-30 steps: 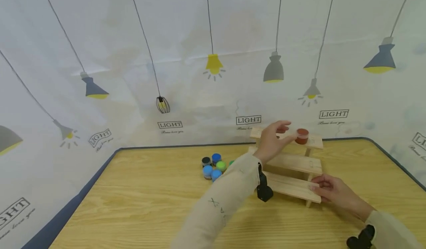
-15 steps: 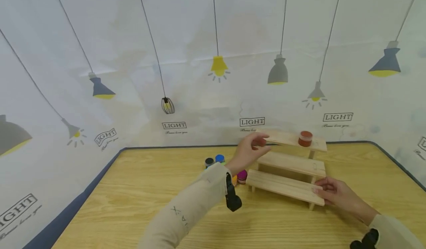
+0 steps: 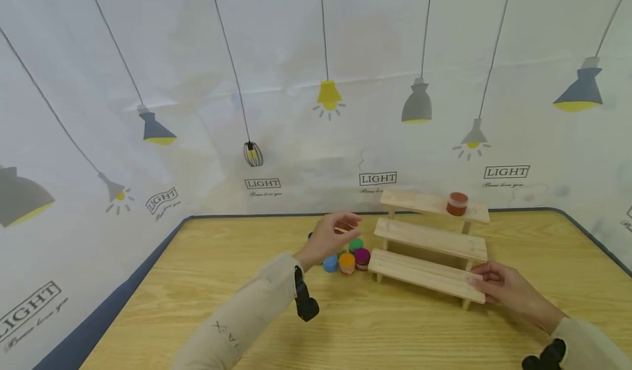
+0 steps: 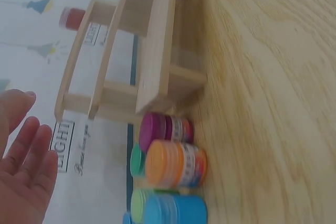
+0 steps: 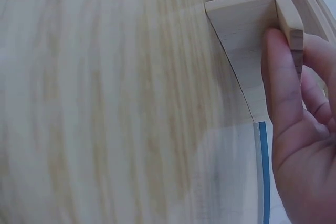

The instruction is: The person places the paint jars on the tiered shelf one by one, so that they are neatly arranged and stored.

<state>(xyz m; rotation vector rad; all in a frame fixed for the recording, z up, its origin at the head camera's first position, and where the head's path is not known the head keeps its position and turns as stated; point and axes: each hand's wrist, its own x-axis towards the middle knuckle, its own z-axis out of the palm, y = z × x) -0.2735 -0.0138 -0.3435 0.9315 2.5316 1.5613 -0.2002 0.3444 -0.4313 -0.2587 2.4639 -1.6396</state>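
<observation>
A three-step wooden display shelf [image 3: 429, 235] stands on the table at the right. My right hand [image 3: 511, 290] pinches the right end of its lowest step; in the right wrist view, the hand [image 5: 307, 148] has that board's end [image 5: 295, 27] between its digits. On the top step sits a paint jar with red-brown contents [image 3: 457, 204]. Holding nothing, my left hand [image 3: 329, 237] is above a group of paint jars left of the shelf. Among them are an orange jar [image 4: 176, 163], a purple jar [image 4: 163, 131], a green jar [image 3: 356, 244] and a blue jar [image 4: 176, 210]. The hand partly hides the group in the head view.
The wood-grain table [image 3: 212, 304] has a dark blue edge [image 3: 276, 215] along its back. Behind it hangs a white backdrop [image 3: 291, 40] printed with lamps. The shelf's back step is close to that backdrop.
My left hand has moved left, away from the red-brown jar on the top step, to above the jar group. The right hand stays at the lowest step; the head view shifted slightly.
</observation>
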